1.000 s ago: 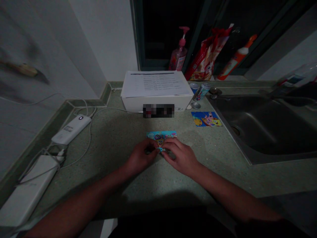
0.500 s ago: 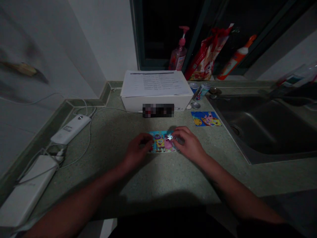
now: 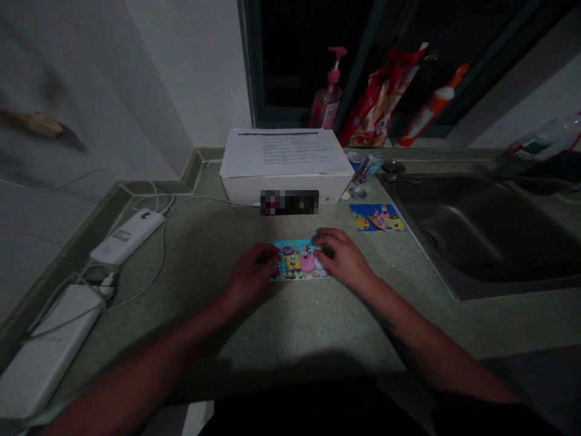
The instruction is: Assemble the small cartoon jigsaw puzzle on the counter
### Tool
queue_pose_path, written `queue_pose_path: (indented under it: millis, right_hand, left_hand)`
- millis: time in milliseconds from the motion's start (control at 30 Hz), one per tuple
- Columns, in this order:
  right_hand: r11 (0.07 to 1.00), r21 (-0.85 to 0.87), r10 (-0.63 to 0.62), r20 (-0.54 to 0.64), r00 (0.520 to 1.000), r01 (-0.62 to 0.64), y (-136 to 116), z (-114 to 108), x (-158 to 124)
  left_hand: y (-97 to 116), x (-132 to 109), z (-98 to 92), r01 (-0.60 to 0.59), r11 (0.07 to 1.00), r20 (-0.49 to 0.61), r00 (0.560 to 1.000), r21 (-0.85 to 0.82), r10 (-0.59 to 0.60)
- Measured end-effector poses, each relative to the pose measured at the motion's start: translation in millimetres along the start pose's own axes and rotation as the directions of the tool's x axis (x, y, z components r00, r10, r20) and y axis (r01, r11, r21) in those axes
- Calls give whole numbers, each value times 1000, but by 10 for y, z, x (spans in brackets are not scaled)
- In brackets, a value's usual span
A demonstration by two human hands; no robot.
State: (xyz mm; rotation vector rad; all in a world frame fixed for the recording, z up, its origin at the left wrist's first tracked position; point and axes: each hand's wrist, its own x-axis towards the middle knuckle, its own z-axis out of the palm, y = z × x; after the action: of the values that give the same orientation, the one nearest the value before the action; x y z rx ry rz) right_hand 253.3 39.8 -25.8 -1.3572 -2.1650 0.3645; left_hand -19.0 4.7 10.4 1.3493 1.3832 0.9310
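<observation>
A small picture jigsaw puzzle (image 3: 293, 260) with yellow and pink cartoon figures lies flat on the counter between my hands. My left hand (image 3: 252, 272) is curled at the puzzle's left edge, thumb and fingertips holding it there. Over the upper right corner, my right hand (image 3: 345, 257) has its thumb and index finger bent close together. A small dark jigsaw piece (image 3: 311, 248) shows at those fingertips, partly hidden; whether it lies flush cannot be made out. A second blue cartoon picture (image 3: 377, 217) lies apart, behind and right of my right hand.
Behind the puzzle stands a white box (image 3: 285, 184) topped with a printed sheet (image 3: 285, 151). Cans (image 3: 368, 168) stand beside it. At right is a steel sink (image 3: 490, 230). A power bank (image 3: 129, 236), a white power strip (image 3: 54, 339) and cables lie at left.
The bright, toothed shape at my right fingertips now looks dark and lower against the puzzle. My right hand has shifted slightly; my left hand has stayed at the left edge.
</observation>
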Motion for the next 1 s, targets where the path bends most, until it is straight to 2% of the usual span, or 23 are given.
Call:
queue_pose_path:
  millis: [333, 567, 800, 1000]
  right_hand:
    - [999, -43, 1, 18, 1000, -1, -2, 6, 19]
    - [1000, -3, -11, 3, 1000, 11, -63, -46, 11]
    - [969, 164, -181, -35, 983, 184, -345, -37, -76]
    - [937, 206, -296, 34, 955, 283, -604, -9, -157]
  left_hand:
    - [-7, 3, -4, -21, 1000, 0, 1000, 23, 21]
    - [-59, 13, 11, -35, 997, 13, 999, 67, 34]
    - [-48, -10, 18, -79, 993, 66, 995, 86, 74]
    - [-47, -38, 50, -66, 997, 159, 985, 42, 59]
